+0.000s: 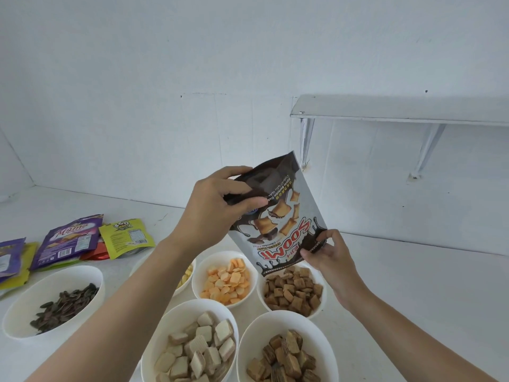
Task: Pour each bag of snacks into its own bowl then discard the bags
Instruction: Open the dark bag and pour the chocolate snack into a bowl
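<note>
1. Centrally, an upside-down snack bag (278, 216) is held in the air, tilted, with its lower end just above the bowl of brown pillow snacks (265, 304), centre right.
2. Left hand (217, 205) grips the bag's upper end, fingers and thumb curled round it.
3. Right hand (327, 257) pinches the bag's lower right corner.
4. More bowls on the white table (413, 285): orange crackers (197, 282) in the centre, sunflower seeds (33, 296) lower left, pale wafers (165, 318) and brown wafers (256, 332) along the bottom.
5. Pile of bags (66, 244) lies at the left edge.
</note>
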Demonstrator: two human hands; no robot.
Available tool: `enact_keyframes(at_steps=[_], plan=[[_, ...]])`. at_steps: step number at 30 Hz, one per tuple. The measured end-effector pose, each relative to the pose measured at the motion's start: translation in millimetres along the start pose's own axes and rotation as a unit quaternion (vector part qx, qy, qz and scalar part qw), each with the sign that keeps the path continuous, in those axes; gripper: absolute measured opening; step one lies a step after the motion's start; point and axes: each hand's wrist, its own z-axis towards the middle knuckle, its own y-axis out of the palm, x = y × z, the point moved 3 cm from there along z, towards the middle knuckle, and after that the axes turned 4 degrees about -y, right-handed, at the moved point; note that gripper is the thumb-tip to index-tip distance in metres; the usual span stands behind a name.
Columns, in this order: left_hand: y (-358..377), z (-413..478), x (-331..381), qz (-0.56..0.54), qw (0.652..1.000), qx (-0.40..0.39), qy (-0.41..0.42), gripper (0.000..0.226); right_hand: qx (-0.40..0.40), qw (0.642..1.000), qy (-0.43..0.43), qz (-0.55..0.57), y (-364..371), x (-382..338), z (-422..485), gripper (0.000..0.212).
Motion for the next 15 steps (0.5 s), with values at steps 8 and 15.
enact_keyframes(at_steps=[8,15], plan=[[12,1,-13,0.005,0.999,-0.032,-0.034,0.015,0.02,0.979,-0.163,-0.123,-4,-30,-5,0.037],[20,7,-1,0.005,0.999,-0.027,0.046,0.012,-0.053,0.925,-0.358,-0.117,3,-104,-10,0.041]])
